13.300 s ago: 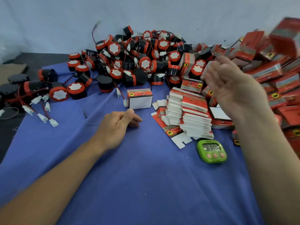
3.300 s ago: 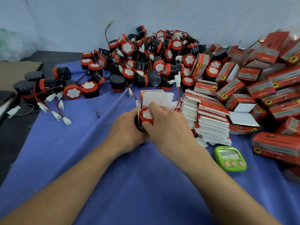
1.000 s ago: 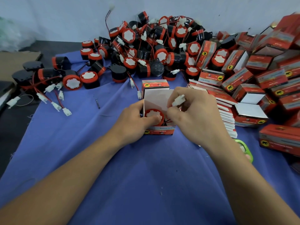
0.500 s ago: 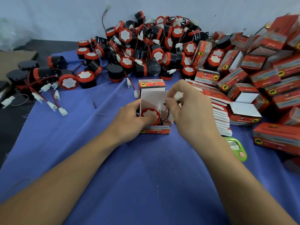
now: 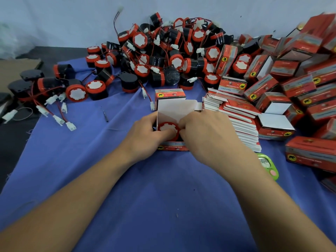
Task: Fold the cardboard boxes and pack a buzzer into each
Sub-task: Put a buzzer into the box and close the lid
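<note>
An open red-and-white cardboard box (image 5: 172, 110) stands on the blue cloth (image 5: 145, 188) at the centre, lid flap up. A red-and-black buzzer (image 5: 166, 127) with a white face sits inside it. My left hand (image 5: 145, 135) holds the box's left side, thumb pressing on the buzzer's face. My right hand (image 5: 205, 133) covers the box's right side, fingers curled down into the opening; what they hold is hidden. A second folded box (image 5: 170, 94) stands just behind.
A big heap of loose buzzers (image 5: 163, 57) with wires fills the back. Flat unfolded boxes (image 5: 236, 115) are stacked right of my hands. Packed boxes (image 5: 300, 88) pile up at the far right. A green timer (image 5: 269, 166) lies near my right forearm.
My right hand has gone down from holding the white connector above the box and now pushes into the box beside the buzzer. My left thumb has moved onto the buzzer's face.
</note>
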A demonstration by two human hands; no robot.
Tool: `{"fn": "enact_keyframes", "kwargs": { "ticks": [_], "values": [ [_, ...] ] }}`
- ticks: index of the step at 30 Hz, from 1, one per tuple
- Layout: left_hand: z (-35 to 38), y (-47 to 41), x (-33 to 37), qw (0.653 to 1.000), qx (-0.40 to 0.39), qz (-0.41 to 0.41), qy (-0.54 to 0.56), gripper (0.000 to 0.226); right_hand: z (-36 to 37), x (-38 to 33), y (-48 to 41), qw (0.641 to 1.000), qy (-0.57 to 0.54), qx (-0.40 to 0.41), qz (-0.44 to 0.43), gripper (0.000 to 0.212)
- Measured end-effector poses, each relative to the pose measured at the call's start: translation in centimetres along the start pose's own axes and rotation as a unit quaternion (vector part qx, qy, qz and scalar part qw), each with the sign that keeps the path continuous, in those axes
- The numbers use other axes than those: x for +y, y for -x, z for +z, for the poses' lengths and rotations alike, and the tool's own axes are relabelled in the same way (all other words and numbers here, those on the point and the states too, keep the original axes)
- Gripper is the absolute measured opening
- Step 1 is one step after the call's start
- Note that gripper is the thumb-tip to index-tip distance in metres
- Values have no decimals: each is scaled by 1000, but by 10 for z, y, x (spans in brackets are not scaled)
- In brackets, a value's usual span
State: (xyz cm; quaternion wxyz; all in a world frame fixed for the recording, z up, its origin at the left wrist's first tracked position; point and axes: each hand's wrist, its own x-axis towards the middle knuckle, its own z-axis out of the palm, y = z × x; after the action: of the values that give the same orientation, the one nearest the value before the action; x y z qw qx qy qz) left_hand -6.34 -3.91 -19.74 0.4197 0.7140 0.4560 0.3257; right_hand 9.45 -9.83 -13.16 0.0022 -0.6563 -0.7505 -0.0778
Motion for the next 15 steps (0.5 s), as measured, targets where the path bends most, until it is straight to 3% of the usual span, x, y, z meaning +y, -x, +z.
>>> {"fn": "enact_keyframes", "kwargs": {
  "ticks": [5, 8, 11, 13, 15],
  "values": [
    [0, 0, -1, 1000, -7, 4, 1, 26, -5, 15, 15, 991, -87, -83, -66, 17],
    [0, 0, -1, 1000, -8, 5, 4, 27, -3, 26, 13, 958, -249, -133, -58, 25],
    [1, -1, -1, 1000, -7, 2, 0, 30, 12, 24, 8, 944, -329, -26, 3, 15],
    [1, -2, -1, 1000, -6, -2, -2, 30, 20, 17, 2, 943, -322, 56, 59, 9],
    [1, -2, -1, 1000, -10, -4, -1, 31, 23, 11, -1, 956, -267, 80, 88, 13]
  ]
}}
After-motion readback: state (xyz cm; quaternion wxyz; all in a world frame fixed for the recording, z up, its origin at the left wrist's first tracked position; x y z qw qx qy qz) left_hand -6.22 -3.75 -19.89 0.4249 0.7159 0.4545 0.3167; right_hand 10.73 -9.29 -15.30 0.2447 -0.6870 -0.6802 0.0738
